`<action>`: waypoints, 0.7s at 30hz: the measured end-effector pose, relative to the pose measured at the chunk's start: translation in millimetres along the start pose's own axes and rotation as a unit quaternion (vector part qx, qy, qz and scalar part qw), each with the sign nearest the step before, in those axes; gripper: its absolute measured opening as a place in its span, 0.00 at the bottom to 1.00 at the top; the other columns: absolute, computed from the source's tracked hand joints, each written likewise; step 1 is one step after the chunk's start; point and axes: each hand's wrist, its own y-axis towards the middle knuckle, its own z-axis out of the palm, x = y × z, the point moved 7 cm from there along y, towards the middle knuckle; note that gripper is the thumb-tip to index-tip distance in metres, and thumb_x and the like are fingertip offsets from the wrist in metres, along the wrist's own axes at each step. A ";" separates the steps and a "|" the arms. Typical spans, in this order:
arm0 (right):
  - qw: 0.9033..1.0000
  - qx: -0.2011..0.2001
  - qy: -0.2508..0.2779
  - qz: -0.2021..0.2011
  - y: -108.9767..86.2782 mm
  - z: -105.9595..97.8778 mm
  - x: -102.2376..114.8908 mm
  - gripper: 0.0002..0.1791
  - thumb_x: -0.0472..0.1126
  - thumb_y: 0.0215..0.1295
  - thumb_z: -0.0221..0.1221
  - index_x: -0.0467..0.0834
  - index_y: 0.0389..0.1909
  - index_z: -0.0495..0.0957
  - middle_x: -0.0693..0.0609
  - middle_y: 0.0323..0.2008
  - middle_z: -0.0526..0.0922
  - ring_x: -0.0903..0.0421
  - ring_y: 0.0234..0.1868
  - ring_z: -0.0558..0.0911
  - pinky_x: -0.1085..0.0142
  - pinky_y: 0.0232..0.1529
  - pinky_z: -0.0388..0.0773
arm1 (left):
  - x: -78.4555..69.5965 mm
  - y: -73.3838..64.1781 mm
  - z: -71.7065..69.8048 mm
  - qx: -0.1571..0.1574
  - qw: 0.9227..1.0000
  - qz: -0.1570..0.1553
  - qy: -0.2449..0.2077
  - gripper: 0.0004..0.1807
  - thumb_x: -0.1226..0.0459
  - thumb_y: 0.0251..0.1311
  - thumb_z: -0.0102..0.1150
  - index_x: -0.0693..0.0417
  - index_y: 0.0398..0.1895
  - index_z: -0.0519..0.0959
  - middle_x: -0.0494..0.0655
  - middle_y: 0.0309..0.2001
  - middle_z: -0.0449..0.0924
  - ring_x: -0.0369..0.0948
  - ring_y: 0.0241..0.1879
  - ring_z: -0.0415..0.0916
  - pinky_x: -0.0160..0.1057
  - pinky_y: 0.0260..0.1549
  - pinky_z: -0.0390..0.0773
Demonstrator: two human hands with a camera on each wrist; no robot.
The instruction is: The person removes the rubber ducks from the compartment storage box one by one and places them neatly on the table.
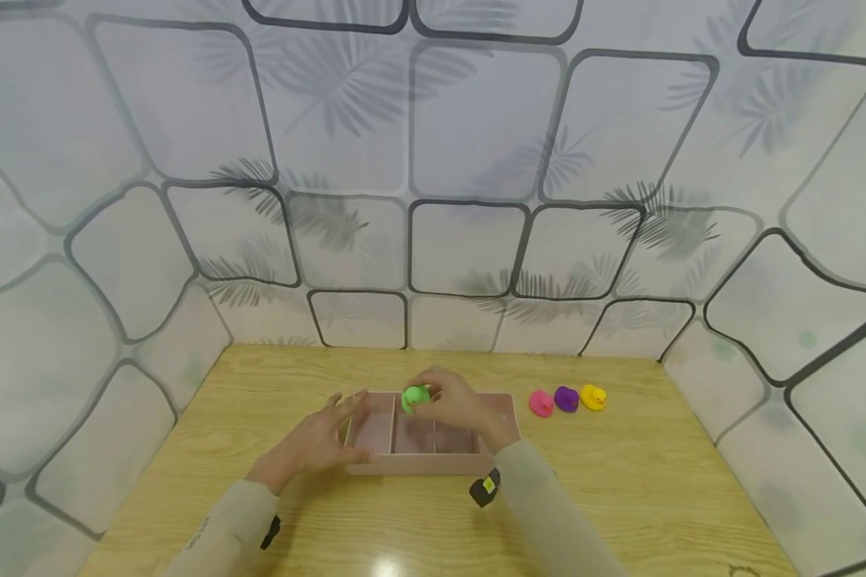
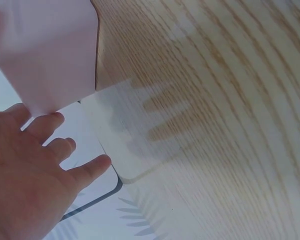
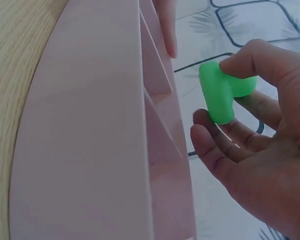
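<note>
A green toy duck (image 1: 414,397) is pinched between the thumb and fingers of my right hand (image 1: 460,405), over the pink divided box (image 1: 433,465). In the right wrist view the green duck (image 3: 217,95) hangs above the far side of the box, past the dividers. My left hand (image 1: 313,441) rests against the box's left end, fingers spread and mostly straight, thumb near the front corner. Seen from the left wrist, several fingertips of that hand (image 2: 30,165) lie along the box wall (image 2: 60,60). My right forearm hides part of the box's right compartments.
Right of the box, a pink duck (image 1: 540,403), a purple duck (image 1: 566,399) and a yellow duck (image 1: 592,397) sit in a row on the wooden table (image 1: 621,497). A patterned wall covering (image 1: 469,248) borders the table's back and sides.
</note>
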 end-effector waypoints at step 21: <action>0.995 -0.071 0.058 0.048 -25.7 -24.8 -21.8 0.19 0.39 0.58 0.76 0.43 0.50 0.87 0.45 0.55 0.83 0.55 0.49 0.79 0.65 0.49 0.80 | -2.4 -0.8 -0.4 -0.002 1.000 0.016 -0.001 0.63 0.31 0.56 0.68 0.47 0.87 0.51 0.61 0.83 0.55 0.69 0.81 0.50 0.76 0.66 0.67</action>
